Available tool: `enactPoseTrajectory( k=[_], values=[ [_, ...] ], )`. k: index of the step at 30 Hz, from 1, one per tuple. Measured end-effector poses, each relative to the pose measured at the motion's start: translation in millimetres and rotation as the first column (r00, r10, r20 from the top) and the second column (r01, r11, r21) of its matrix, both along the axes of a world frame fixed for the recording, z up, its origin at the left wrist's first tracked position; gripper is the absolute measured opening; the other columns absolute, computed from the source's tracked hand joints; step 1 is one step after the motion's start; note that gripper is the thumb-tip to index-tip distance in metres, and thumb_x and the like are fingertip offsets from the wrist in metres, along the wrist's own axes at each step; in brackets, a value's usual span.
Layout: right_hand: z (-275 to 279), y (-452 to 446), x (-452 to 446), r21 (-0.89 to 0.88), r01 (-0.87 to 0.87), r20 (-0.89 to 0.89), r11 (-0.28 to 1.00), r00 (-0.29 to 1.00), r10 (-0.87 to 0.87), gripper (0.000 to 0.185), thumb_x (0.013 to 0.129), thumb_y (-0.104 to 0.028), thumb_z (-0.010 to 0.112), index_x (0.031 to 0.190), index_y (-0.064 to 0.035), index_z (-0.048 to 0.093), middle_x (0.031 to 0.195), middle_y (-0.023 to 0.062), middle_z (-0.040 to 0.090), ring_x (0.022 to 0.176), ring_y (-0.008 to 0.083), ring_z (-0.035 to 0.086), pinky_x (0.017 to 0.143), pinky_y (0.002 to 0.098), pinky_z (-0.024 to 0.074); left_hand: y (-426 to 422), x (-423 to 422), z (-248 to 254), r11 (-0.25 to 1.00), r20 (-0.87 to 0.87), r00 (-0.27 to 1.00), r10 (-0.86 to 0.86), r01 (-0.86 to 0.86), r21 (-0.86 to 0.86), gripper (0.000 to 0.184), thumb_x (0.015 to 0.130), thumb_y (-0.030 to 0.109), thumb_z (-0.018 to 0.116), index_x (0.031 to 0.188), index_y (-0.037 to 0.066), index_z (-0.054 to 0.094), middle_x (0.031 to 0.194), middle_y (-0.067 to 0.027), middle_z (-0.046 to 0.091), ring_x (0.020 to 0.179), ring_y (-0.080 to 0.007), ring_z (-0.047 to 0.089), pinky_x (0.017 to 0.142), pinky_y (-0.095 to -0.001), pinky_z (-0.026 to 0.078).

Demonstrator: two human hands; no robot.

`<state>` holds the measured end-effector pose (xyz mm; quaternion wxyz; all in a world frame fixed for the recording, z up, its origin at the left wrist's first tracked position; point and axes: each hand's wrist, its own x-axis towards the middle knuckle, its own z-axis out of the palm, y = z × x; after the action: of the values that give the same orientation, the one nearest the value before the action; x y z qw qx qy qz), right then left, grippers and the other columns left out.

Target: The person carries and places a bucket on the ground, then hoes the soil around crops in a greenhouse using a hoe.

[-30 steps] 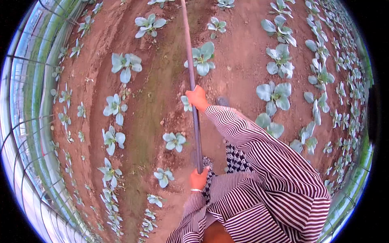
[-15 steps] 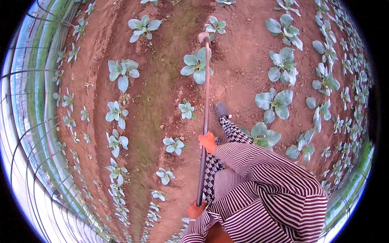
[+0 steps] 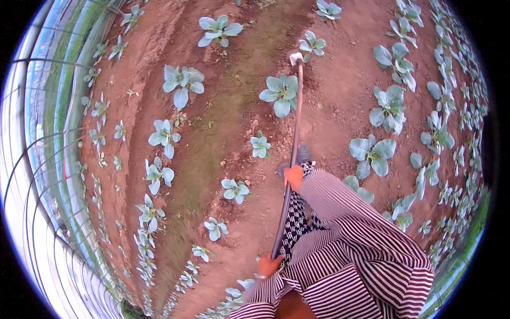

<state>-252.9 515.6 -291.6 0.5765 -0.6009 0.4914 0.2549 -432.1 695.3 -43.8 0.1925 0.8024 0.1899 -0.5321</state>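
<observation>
A long-handled hoe slants away from my body, both hands wrapped around its shaft. My right hand is closed around the middle of the handle. Near the butt end, close to my waist, my left hand grips it too. The pale hoe head is at the soil, just left of a small cabbage-like plant; whether it touches the ground I cannot tell. Beside the shaft, on its left, grows a larger leafy plant. A smaller seedling stands further left of the handle.
Rows of leafy plants run along both sides, such as one plant on the right. A mossy green strip lies between rows on the left. My shoe rests on brown soil. A curved frame lines the far left.
The view has shifted, so the plants appear further right. The hoe head stays near the same small plant and now looks brighter and turned. My feet appear closer together. Both hands keep their grip.
</observation>
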Motion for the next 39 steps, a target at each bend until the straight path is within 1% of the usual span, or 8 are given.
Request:
enactPoseTrajectory(
  k=[9, 15, 21, 25, 26, 27, 32, 39],
  values=[
    [77, -17, 79, 0.505, 0.305, 0.257, 0.807, 0.840, -0.478, 0.018, 0.075, -0.006, 0.057, 0.076, -0.0041, 0.039, 0.051, 0.0041, 0.042, 0.037, 0.0139, 0.044, 0.031, 0.0297, 0.0381, -14, 46, 14, 0.997, 0.198, 0.978, 0.062, -0.069, 0.028, 0.047, 0.074, 0.047, 0.062, 0.079, 0.000, 0.061, 0.071, -0.0219, 0.060, 0.066, -0.0354, 0.061, 0.058, -0.0419, 0.045],
    [123, -142, 218, 0.140, 0.129, 0.541, 0.982, 0.820, -0.185, 0.016, 0.072, -0.014, 0.056, 0.072, -0.0003, 0.047, 0.056, 0.0107, 0.054, 0.042, 0.0184, 0.052, 0.040, 0.0348, 0.0423, -130, 156, -30, 0.987, 0.320, 0.938, 0.136, -0.101, -0.125, 0.045, 0.073, 0.046, 0.063, 0.080, 0.001, 0.062, 0.070, -0.0211, 0.060, 0.068, -0.0345, 0.061, 0.058, -0.0407, 0.045],
    [38, -287, 342, -0.362, -0.025, 0.309, 0.932, 0.940, 0.145, 0.030, 0.068, -0.021, 0.059, 0.079, 0.0069, 0.055, 0.070, 0.0231, 0.061, 0.063, 0.0316, 0.063, 0.059, 0.0395, 0.0499, -262, 238, -104, 0.978, 0.231, 0.957, 0.175, -0.142, -0.153, 0.050, 0.071, 0.051, 0.063, 0.079, 0.002, 0.060, 0.067, -0.0183, 0.060, 0.066, -0.0322, 0.061, 0.061, -0.0405, 0.046],
    [5, -318, 283, -0.342, -0.017, 0.117, 0.940, 0.991, 0.061, 0.032, 0.068, -0.022, 0.061, 0.079, 0.0074, 0.058, 0.073, 0.0239, 0.061, 0.071, 0.0332, 0.064, 0.061, 0.0406, 0.0505, -312, 254, -61, 0.993, -0.085, 0.991, 0.107, -0.110, -0.036, 0.052, 0.069, 0.053, 0.064, 0.078, 0.001, 0.060, 0.068, -0.0178, 0.060, 0.068, -0.0297, 0.061, 0.062, -0.0387, 0.046],
    [3, -325, 272, -0.042, -0.105, -0.020, 0.994, 0.994, 0.105, 0.033, 0.067, -0.024, 0.063, 0.077, 0.0064, 0.058, 0.068, 0.0227, 0.061, 0.068, 0.0340, 0.063, 0.058, 0.0406, 0.0502, -310, 248, -35, 0.997, -0.035, 0.997, 0.075, -0.076, -0.028, 0.052, 0.069, 0.052, 0.064, 0.078, 0.001, 0.060, 0.066, -0.0170, 0.060, 0.066, -0.0301, 0.061, 0.061, -0.0385, 0.046],
    [-40, -292, 241, -0.326, -0.073, 0.119, 0.943, 0.986, 0.117, 0.033, 0.069, -0.024, 0.062, 0.079, 0.0067, 0.057, 0.059, 0.0197, 0.059, 0.055, 0.0306, 0.062, 0.050, 0.0384, 0.0489, -309, 251, -16, 0.999, 0.020, 0.999, 0.042, -0.041, -0.025, 0.051, 0.070, 0.051, 0.064, 0.078, 0.001, 0.060, 0.065, -0.0162, 0.060, 0.063, -0.0304, 0.061, 0.059, -0.0383, 0.046],
    [26, -259, 205, 0.188, 0.233, 0.055, 0.954, 0.967, -0.247, 0.018, 0.074, -0.010, 0.059, 0.067, 0.0018, 0.047, 0.050, 0.0100, 0.051, 0.038, 0.0192, 0.051, 0.032, 0.0333, 0.0398, -260, 185, 6, 1.000, 0.130, 0.991, -0.010, 0.008, 0.015, 0.045, 0.071, 0.047, 0.064, 0.078, 0.003, 0.062, 0.060, -0.0166, 0.058, 0.057, -0.0285, 0.060, 0.053, -0.0387, 0.046],
    [3, -289, 273, -0.041, 0.118, 0.272, 0.992, 0.957, -0.102, 0.025, 0.073, -0.018, 0.057, 0.063, 0.0037, 0.049, 0.047, 0.0128, 0.051, 0.038, 0.0215, 0.051, 0.037, 0.0364, 0.0407, -321, 270, 4, 0.997, 0.040, 0.999, 0.026, -0.028, 0.071, 0.042, 0.075, 0.042, 0.062, 0.083, 0.000, 0.061, 0.071, -0.0229, 0.060, 0.071, -0.0358, 0.061, 0.061, -0.0423, 0.046]
  ],
)
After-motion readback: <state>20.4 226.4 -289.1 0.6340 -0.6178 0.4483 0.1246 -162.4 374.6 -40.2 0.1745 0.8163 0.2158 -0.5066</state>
